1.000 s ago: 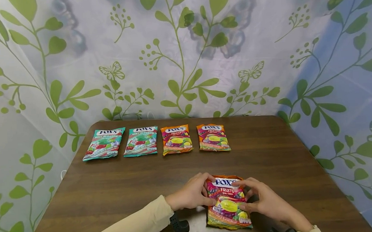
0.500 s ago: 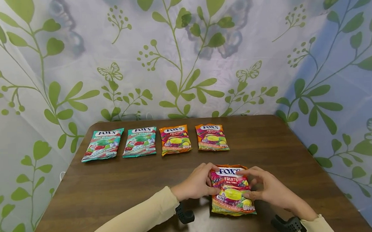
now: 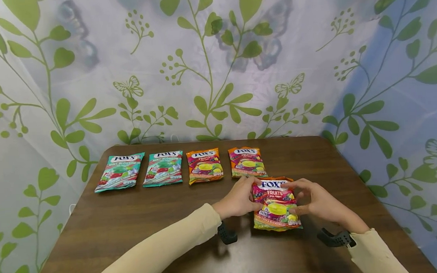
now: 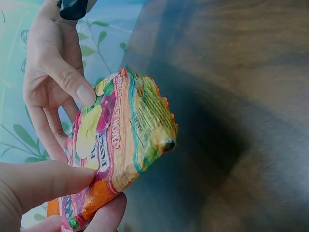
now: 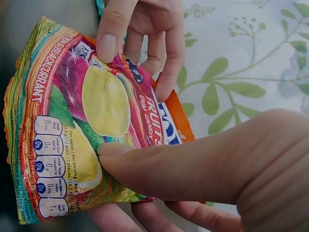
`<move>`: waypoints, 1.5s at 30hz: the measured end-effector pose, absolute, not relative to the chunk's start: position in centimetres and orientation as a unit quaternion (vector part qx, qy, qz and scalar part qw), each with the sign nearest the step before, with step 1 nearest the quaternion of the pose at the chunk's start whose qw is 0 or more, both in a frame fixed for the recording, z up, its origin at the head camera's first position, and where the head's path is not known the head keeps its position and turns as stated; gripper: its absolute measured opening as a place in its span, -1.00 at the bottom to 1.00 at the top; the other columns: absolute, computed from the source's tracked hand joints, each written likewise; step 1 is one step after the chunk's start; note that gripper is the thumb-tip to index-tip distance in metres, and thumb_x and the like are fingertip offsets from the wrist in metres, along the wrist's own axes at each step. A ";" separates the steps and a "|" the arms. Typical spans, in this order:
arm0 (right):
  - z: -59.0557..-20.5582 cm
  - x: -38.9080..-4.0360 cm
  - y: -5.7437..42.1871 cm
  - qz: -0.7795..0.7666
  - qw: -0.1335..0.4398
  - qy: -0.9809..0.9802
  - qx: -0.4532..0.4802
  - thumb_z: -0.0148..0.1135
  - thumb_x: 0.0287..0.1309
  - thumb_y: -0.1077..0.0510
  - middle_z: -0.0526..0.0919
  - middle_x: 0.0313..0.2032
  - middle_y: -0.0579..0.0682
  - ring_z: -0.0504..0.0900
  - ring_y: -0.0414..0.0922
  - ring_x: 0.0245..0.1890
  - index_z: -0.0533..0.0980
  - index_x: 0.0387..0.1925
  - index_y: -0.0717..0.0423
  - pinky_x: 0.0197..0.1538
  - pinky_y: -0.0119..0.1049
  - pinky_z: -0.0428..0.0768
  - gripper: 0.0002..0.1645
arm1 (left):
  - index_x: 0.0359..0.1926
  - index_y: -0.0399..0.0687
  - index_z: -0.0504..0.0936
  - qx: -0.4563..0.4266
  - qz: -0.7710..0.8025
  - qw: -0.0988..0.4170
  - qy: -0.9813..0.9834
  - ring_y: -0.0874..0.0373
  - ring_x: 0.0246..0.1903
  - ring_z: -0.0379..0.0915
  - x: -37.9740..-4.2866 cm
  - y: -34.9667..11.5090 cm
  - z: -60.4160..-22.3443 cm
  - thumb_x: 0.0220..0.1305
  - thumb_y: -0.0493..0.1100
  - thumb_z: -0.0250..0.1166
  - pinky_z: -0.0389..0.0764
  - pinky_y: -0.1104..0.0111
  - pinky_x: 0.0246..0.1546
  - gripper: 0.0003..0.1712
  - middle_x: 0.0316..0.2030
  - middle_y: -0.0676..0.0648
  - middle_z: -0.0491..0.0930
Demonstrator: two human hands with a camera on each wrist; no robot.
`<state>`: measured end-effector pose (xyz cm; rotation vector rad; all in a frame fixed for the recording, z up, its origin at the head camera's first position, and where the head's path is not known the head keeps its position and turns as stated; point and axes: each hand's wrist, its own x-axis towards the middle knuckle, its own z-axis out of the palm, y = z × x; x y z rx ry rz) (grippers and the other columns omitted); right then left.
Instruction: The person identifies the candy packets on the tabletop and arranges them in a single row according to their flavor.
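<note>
Between my two hands is a candy bag (image 3: 277, 208), a red and orange Fox's Fruits pack with a yellow oval candy on its front. My left hand (image 3: 240, 198) grips its left side, thumb in front and fingers behind. On the opposite side my right hand (image 3: 320, 202) holds it the same way, as the right wrist view shows, with the thumb (image 5: 159, 166) on the front face. The left wrist view shows the bag's bottom edge (image 4: 154, 121) raised off the table, a shadow beside it.
Along the back of the brown table (image 3: 164, 228) lie two teal Mint Blossom bags (image 3: 121, 171), (image 3: 163, 168) and two orange Fruits bags (image 3: 205, 165), (image 3: 247, 161). The held bag is just in front of the rightmost one. A leaf-patterned curtain (image 3: 215, 71) hangs behind.
Both hands have carried the Fruits candy bag forward, away from the table's near side and slightly right, towards the back row. The bags in the row have stayed put.
</note>
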<state>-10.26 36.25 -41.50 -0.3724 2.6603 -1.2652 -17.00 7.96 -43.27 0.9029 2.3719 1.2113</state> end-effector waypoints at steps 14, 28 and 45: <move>-40.8 -13.1 37.6 -0.428 0.095 0.893 -0.101 0.67 0.21 0.18 0.43 0.39 0.38 0.70 0.13 0.03 0.46 0.50 0.28 -0.06 -0.10 0.74 -0.10 | 0.41 -0.29 0.48 0.308 0.421 0.150 0.840 0.19 -0.27 0.45 -20.0 9.9 -43.3 0.35 -0.23 0.59 0.58 0.41 -0.21 -0.29 0.09 -0.19 0.43; -41.1 -16.3 39.2 -0.408 0.122 0.899 -0.100 0.60 0.23 0.27 0.46 0.30 0.45 0.73 0.34 0.08 0.40 0.51 0.39 0.01 0.11 0.78 -0.11 | 0.43 -0.30 0.48 0.307 0.416 0.119 0.848 0.14 -0.24 0.43 -22.4 12.2 -45.3 0.38 -0.21 0.56 0.56 0.29 -0.16 -0.29 0.02 -0.16 0.43; -41.2 -20.4 42.0 -0.381 0.119 0.913 -0.079 0.49 0.30 0.34 0.23 0.52 0.56 0.49 0.60 0.32 0.26 0.61 0.40 0.16 0.24 0.70 -0.05 | 0.50 -0.20 0.47 0.275 0.403 0.088 0.869 0.06 0.21 0.42 -27.4 17.3 -48.1 0.31 -0.24 0.56 0.63 0.27 0.18 -0.21 0.35 -0.18 0.41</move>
